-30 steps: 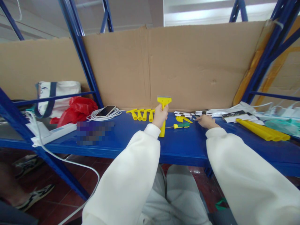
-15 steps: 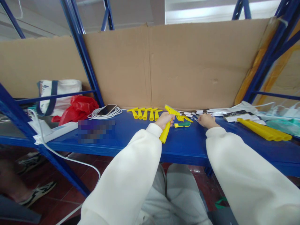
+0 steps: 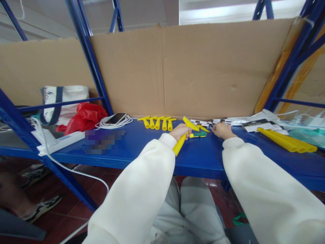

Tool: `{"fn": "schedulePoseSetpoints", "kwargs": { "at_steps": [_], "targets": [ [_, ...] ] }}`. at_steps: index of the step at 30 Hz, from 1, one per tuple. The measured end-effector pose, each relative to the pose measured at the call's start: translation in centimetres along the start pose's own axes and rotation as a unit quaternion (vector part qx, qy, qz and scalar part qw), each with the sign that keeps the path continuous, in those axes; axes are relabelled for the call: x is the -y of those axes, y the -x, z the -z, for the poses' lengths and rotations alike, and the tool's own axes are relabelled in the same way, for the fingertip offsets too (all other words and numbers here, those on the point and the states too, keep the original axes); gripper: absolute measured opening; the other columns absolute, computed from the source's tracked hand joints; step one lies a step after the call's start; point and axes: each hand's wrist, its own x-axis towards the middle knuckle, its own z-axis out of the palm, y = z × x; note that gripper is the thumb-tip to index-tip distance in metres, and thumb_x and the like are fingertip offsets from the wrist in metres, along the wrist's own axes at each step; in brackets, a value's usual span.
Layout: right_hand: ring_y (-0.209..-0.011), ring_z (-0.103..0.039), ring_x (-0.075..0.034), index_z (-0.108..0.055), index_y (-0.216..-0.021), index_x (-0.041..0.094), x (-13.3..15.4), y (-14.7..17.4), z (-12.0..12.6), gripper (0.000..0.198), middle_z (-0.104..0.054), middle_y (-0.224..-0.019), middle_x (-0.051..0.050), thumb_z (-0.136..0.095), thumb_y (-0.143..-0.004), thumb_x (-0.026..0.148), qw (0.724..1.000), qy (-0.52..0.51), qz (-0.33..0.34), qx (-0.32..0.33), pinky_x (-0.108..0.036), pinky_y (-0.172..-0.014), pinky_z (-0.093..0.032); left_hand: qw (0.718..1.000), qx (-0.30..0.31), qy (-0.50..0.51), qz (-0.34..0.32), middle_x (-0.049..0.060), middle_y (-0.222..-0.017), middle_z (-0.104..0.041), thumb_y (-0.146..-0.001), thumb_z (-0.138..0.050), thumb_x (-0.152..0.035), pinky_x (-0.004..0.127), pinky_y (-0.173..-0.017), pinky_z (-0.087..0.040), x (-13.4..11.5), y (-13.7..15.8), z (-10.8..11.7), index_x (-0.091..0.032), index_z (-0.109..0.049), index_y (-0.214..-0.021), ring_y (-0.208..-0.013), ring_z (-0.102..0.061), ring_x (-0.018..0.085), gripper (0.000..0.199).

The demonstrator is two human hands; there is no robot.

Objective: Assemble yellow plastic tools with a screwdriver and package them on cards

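Note:
My left hand [image 3: 180, 131] is wrapped round a yellow T-shaped plastic handle [image 3: 179, 146]. Its tube points down towards me, and its flat crosspiece tilts up to the right above the fingers. Just right of that hand lies a green-and-yellow screwdriver [image 3: 199, 134] on the blue shelf, with other yellow pieces [image 3: 203, 128] behind it. My right hand [image 3: 222, 130] rests low over small items near the back, fingers bent together; whatever they pinch is too small to make out. Several matching yellow T-shaped handles [image 3: 157, 123] stand in a row to the left.
Long yellow tubes [image 3: 286, 140] lie at the right beside papers [image 3: 256, 125] and a green plastic bag [image 3: 308, 137]. On the left are a coiled white cable [image 3: 111, 122] with a phone, a red bag [image 3: 85, 117] and a power strip [image 3: 64, 142]. Cardboard [image 3: 203, 71] walls the back.
The yellow T-shaped handle in my left hand has turned, its crosspiece shifting slightly right and down towards the screwdriver. My right hand has moved a touch left.

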Motion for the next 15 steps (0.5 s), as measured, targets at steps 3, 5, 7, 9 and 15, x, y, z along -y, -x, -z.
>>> {"fn": "schedulePoseSetpoints", "kwargs": {
  "at_steps": [3,5,7,9,15],
  "targets": [
    [-0.121,-0.053,-0.036,-0.074,-0.094,0.016,0.3,0.1,0.0,0.028,-0.069,-0.112,-0.020,-0.046,-0.089,0.018,1.000,0.013,0.010,0.003,-0.056,-0.098,-0.042,1.000,0.000,0.001,-0.002,-0.008,-0.049,-0.043,-0.087,-0.046,0.000,0.018,-0.037,-0.030,0.0,0.1,-0.1,-0.017,-0.045,-0.064,-0.035,-0.035,0.004,0.029],
    [-0.122,-0.053,-0.036,-0.074,-0.095,0.013,0.4,0.1,0.0,0.030,-0.068,-0.114,-0.022,-0.044,-0.089,0.015,1.000,0.018,0.014,0.004,-0.055,-0.098,-0.042,1.000,0.002,0.000,-0.002,-0.008,-0.049,-0.042,-0.088,-0.045,0.000,0.017,-0.037,-0.030,-0.1,0.1,-0.1,-0.017,-0.044,-0.064,-0.035,-0.035,0.004,0.030],
    [-0.122,-0.054,-0.036,-0.073,-0.093,0.012,0.5,0.1,0.0,0.030,-0.068,-0.114,-0.023,-0.044,-0.088,0.012,1.000,0.018,0.018,0.000,-0.055,-0.099,-0.042,1.000,0.003,-0.001,-0.001,-0.008,-0.048,-0.042,-0.089,-0.045,-0.001,0.017,-0.037,-0.030,-0.1,0.2,-0.1,-0.017,-0.044,-0.064,-0.035,-0.035,0.004,0.030],
    [-0.121,-0.055,-0.036,-0.073,-0.090,0.011,0.4,-0.1,-0.2,0.028,-0.068,-0.113,-0.023,-0.046,-0.086,0.011,1.000,0.009,0.016,-0.008,-0.054,-0.099,-0.042,1.000,0.003,-0.002,0.000,-0.008,-0.048,-0.042,-0.089,-0.045,-0.001,0.017,-0.037,-0.030,-0.1,0.1,-0.1,-0.017,-0.044,-0.064,-0.035,-0.035,0.004,0.030],
    [-0.102,-0.065,-0.029,-0.072,-0.079,0.015,0.2,-1.2,-0.4,0.018,-0.073,-0.100,-0.016,-0.055,-0.079,0.014,0.980,-0.183,0.031,-0.077,-0.042,-0.092,-0.048,1.000,-0.004,0.003,-0.001,-0.006,-0.050,-0.044,-0.087,-0.048,0.000,0.018,-0.037,-0.030,0.2,-0.2,0.0,-0.017,-0.045,-0.062,-0.035,-0.036,0.004,0.030]
  ]
}}
